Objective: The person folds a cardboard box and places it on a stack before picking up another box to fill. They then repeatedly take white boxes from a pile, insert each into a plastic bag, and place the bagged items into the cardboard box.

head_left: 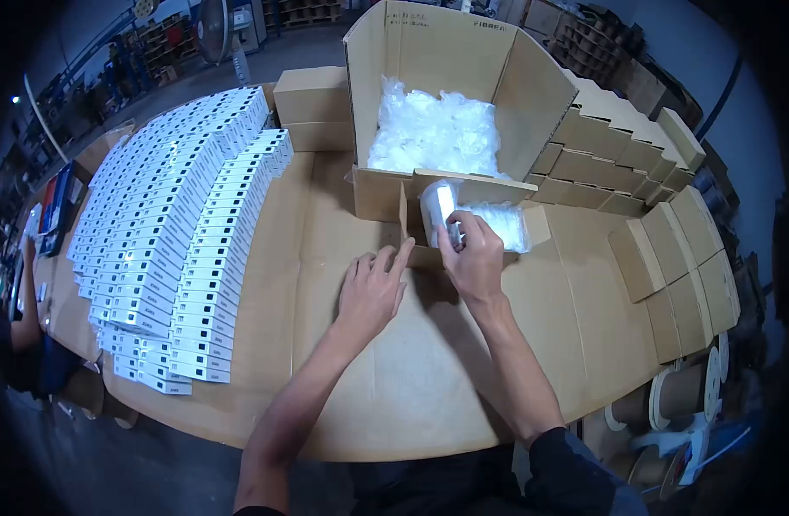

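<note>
My right hand (479, 256) pinches a white item in clear plastic wrap (439, 205), held upright over a small open carton (425, 256). More plastic-wrapped pieces (499, 225) fill the carton's right side. My left hand (374, 288) is open, palm down, its fingers stretched toward the carton's left front corner; a fingertip rests at or very near the edge there. Directly behind stands a tall open cardboard box (442, 52) with a heap of clear plastic-wrapped pieces (433, 133) inside. The bottom of the small carton is hidden.
Rows of stacked white boxes (175, 224) cover the table's left side. Brown cartons (614, 146) are piled at the back right, with more cartons (678, 267) at the right edge. Cable spools (687, 391) stand below. Another person's arm (26, 288) shows at far left.
</note>
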Demonstrator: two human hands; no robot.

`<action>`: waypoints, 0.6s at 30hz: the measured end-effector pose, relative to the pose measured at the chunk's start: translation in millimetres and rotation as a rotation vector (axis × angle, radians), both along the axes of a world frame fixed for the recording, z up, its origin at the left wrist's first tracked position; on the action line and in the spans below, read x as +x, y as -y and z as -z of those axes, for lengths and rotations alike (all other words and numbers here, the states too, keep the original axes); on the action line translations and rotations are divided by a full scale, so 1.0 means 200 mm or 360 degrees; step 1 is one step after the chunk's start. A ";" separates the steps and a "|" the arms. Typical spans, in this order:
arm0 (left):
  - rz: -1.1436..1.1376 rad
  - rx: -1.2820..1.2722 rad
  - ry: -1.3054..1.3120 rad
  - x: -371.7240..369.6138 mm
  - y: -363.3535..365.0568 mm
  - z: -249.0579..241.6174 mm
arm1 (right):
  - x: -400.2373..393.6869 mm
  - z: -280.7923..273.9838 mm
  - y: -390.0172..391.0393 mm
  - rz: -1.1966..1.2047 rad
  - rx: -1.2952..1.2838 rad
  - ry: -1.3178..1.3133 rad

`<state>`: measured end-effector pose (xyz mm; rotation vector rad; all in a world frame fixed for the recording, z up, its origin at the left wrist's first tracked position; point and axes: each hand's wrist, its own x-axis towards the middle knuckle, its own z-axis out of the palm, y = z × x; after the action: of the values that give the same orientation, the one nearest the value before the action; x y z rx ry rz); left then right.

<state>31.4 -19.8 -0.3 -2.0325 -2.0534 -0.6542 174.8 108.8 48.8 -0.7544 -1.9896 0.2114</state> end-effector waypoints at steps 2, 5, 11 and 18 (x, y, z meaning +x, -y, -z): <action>-0.0004 0.0005 0.0048 0.01 0.01 0.01 | -0.01 0.02 -0.02 0.0042 0.0024 0.0111; -0.0022 0.0045 0.0053 0.02 0.00 0.02 | -0.03 0.06 -0.03 0.0096 -0.0027 0.0273; -0.0076 -0.0011 0.0023 0.03 0.00 0.03 | -0.09 0.08 -0.03 0.0260 -0.0175 0.0569; -0.0091 0.0020 0.0085 0.05 0.03 0.01 | -0.07 -0.01 0.06 0.0298 -0.0458 0.0786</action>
<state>41.9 -25.8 -2.9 -1.9620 -2.1225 -0.7166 161.4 96.0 51.5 -1.2685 -2.3591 0.2171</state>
